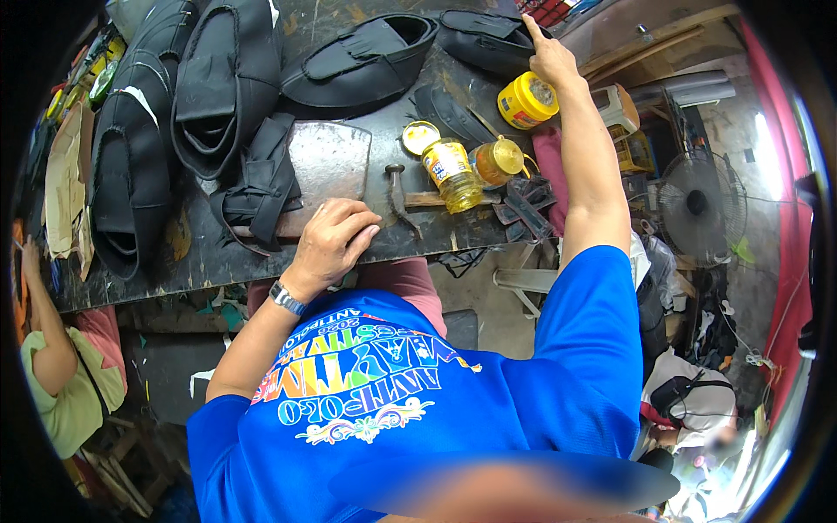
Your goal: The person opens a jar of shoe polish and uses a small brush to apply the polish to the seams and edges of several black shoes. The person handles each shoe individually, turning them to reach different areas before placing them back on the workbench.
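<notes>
My left hand [334, 235] rests at the near edge of the black worktable [196, 261], its fingers loosely curled together, with nothing visible in them. Beside it lie a sheet-like dark board [331, 161] and a bundle of black strap pieces [261, 179]. My right arm reaches to the far right, where my right hand [551, 59] has its index finger stretched out beside a black shoe upper [488, 39]. Just below that hand stands a yellow tub [527, 100]. A hammer [399, 196] lies right of my left hand.
Several black shoe uppers [357, 65] line the far and left table. Jars of yellow liquid, one a bottle [452, 174], stand near the hammer with an open lid [420, 137]. A fan [702, 205] and a stool [523, 279] are to the right. A co-worker [70, 375] sits at left.
</notes>
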`<state>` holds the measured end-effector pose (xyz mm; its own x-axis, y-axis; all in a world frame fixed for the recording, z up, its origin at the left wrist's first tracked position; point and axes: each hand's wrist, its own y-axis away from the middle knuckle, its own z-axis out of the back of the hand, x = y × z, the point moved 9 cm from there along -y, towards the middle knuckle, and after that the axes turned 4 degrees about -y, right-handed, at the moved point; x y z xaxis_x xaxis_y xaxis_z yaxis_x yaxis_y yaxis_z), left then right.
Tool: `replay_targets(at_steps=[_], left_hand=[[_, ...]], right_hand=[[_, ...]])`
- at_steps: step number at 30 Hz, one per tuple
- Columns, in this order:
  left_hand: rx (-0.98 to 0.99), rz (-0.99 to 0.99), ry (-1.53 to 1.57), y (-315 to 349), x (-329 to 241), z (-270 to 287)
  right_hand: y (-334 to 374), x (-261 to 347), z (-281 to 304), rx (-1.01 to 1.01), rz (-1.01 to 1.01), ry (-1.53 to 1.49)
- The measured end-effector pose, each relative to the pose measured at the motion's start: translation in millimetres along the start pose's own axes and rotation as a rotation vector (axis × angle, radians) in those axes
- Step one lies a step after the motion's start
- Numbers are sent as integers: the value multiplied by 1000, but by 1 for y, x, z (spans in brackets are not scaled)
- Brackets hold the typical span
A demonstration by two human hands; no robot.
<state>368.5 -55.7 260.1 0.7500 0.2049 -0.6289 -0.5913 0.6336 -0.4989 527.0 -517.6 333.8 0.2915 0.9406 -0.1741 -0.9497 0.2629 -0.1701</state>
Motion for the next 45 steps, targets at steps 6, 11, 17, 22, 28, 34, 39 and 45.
replay_targets(at_steps=[6, 11, 17, 22, 28, 34, 39, 45], left_hand=[[-15, -11, -23, 0, -1, 0], [0, -28, -49, 0, -4, -2], [16, -39, -93, -1, -6, -4], [25, -42, -105, -2, -7, -4], [36, -29, -86, -2, -3, -4], [48, 1, -57, -3, 0, -4], [43, 13, -48, -4, 2, -3], [32, 1, -36, -3, 1, -2]], right_hand=[[-11, 12, -9, 26, 100, -132], [-15, 23, -13, 53, 158, 2], [-16, 27, -4, 70, -7, -27], [-48, 30, -11, -39, -191, -6], [-94, 28, -20, -381, -148, 49], [-129, -6, 2, -215, -157, -182], [-115, -35, 14, -177, -220, -263], [-72, 25, 33, -289, -81, -55]])
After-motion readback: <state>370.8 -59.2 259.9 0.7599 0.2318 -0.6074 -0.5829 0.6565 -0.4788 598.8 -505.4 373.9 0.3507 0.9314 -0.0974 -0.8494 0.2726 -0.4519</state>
